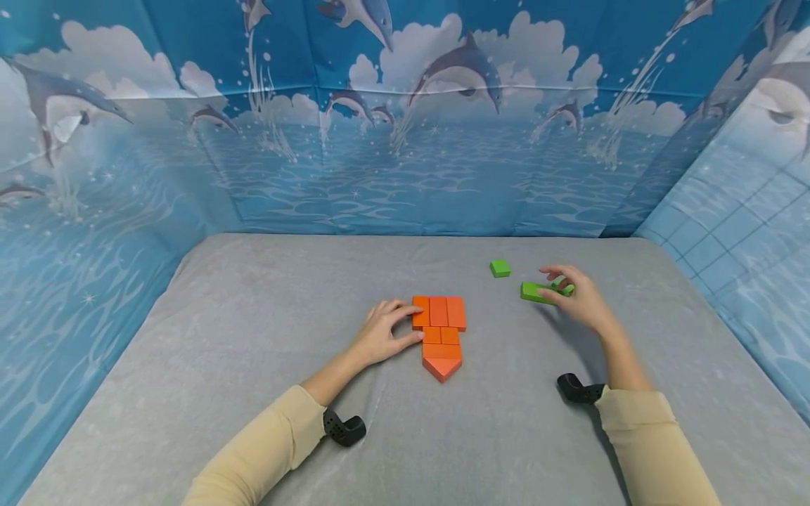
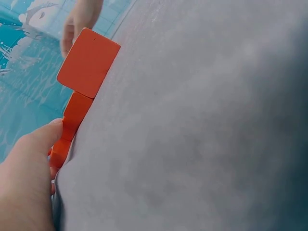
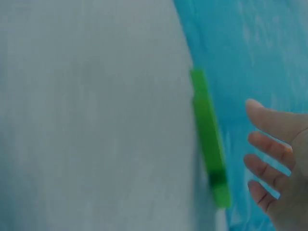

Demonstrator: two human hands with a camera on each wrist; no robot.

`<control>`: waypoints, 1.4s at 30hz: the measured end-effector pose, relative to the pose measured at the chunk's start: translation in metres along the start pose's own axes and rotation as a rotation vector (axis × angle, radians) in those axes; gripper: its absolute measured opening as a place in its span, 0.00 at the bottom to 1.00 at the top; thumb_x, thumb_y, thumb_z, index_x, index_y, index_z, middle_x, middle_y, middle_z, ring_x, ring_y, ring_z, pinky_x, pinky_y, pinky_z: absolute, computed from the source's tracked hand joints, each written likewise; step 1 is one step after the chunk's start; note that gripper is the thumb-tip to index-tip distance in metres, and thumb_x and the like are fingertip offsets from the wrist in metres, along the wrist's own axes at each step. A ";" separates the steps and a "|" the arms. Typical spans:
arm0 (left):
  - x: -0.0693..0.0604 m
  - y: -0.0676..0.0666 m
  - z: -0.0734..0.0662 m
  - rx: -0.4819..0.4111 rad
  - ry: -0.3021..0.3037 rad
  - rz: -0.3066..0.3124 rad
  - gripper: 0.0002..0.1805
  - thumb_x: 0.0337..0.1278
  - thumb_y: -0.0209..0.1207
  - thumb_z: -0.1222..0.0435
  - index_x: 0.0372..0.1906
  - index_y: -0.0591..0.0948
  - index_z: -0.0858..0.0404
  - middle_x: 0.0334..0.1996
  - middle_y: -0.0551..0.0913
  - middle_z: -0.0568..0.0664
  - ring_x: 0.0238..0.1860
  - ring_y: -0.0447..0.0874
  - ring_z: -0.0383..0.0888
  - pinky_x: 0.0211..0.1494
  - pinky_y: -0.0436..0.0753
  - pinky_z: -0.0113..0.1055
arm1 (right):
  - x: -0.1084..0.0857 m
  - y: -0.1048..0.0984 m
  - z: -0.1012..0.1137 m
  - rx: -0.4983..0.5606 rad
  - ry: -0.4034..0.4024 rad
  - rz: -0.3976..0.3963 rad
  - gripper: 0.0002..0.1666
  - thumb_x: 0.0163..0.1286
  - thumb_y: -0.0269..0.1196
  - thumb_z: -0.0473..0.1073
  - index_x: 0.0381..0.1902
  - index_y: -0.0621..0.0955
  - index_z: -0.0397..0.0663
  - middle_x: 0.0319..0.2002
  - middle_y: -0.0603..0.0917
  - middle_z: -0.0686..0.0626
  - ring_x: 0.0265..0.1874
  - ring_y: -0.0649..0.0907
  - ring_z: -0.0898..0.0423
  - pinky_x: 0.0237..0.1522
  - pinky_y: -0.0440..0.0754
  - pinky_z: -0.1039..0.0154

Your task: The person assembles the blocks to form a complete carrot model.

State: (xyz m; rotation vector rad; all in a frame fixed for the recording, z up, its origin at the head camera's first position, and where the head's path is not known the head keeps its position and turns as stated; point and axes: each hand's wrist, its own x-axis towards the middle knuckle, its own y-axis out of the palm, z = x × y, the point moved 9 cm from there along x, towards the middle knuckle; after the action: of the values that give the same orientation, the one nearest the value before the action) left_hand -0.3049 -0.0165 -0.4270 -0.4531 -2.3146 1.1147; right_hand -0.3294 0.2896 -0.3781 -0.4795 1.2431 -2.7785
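Observation:
Orange wooden blocks lie flat and edge to edge on the grey surface. In the head view, three upright rectangles form a top row, smaller blocks come below, and a pointed block faces me. My left hand touches the left side of this shape, thumb and fingers spread; the left wrist view shows the thumb against an orange block. My right hand hovers over a long green block, fingers loosely bent and apart from it in the right wrist view. More green shows behind the fingers.
A small green block lies farther back, left of the long one. Grey cloth covers the table. Blue dolphin-print curtains stand along the back and both sides. Each wrist carries a black camera mount.

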 end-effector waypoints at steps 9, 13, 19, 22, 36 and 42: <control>0.000 0.000 -0.001 -0.002 -0.001 0.008 0.27 0.52 0.60 0.48 0.57 0.76 0.52 0.53 0.74 0.50 0.52 0.68 0.47 0.55 0.65 0.45 | -0.005 0.003 -0.032 -0.029 0.027 0.076 0.26 0.63 0.62 0.41 0.56 0.72 0.33 0.48 0.72 0.33 0.42 0.73 0.39 0.41 0.69 0.44; 0.000 0.000 -0.001 -0.002 0.006 0.006 0.26 0.52 0.60 0.49 0.57 0.76 0.53 0.52 0.74 0.50 0.51 0.68 0.46 0.55 0.65 0.45 | -0.007 0.007 -0.035 -0.057 0.024 0.086 0.25 0.62 0.62 0.39 0.55 0.73 0.33 0.50 0.71 0.33 0.43 0.72 0.40 0.43 0.68 0.43; 0.000 -0.001 -0.001 0.006 0.016 -0.004 0.26 0.51 0.60 0.49 0.56 0.76 0.53 0.52 0.74 0.50 0.51 0.68 0.46 0.55 0.66 0.45 | -0.006 0.009 -0.036 -0.077 0.004 0.075 0.23 0.61 0.62 0.35 0.53 0.74 0.31 0.50 0.71 0.32 0.47 0.71 0.38 0.46 0.66 0.41; -0.001 -0.001 -0.001 -0.002 0.015 -0.006 0.26 0.52 0.60 0.49 0.56 0.76 0.53 0.52 0.74 0.50 0.51 0.68 0.46 0.55 0.66 0.45 | -0.005 0.011 -0.036 -0.090 -0.005 0.072 0.22 0.61 0.62 0.35 0.52 0.74 0.31 0.49 0.71 0.32 0.47 0.70 0.37 0.46 0.66 0.41; -0.001 0.001 0.000 -0.009 0.013 0.002 0.26 0.52 0.60 0.48 0.57 0.76 0.53 0.53 0.74 0.50 0.51 0.68 0.46 0.56 0.65 0.46 | 0.007 0.017 -0.019 -0.079 0.040 0.113 0.23 0.63 0.61 0.42 0.54 0.74 0.37 0.49 0.71 0.37 0.43 0.71 0.42 0.41 0.68 0.45; -0.001 0.000 -0.001 -0.006 0.014 -0.002 0.26 0.52 0.60 0.49 0.57 0.76 0.53 0.53 0.74 0.51 0.51 0.68 0.46 0.56 0.65 0.46 | 0.029 0.040 0.010 -0.017 -0.023 0.153 0.23 0.63 0.62 0.40 0.54 0.74 0.36 0.50 0.71 0.38 0.42 0.70 0.44 0.38 0.68 0.51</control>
State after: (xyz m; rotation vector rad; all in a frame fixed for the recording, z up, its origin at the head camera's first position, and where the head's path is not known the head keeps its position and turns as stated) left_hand -0.3042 -0.0166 -0.4265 -0.4593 -2.3064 1.1006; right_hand -0.3572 0.2503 -0.3938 -0.3975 1.2440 -2.6303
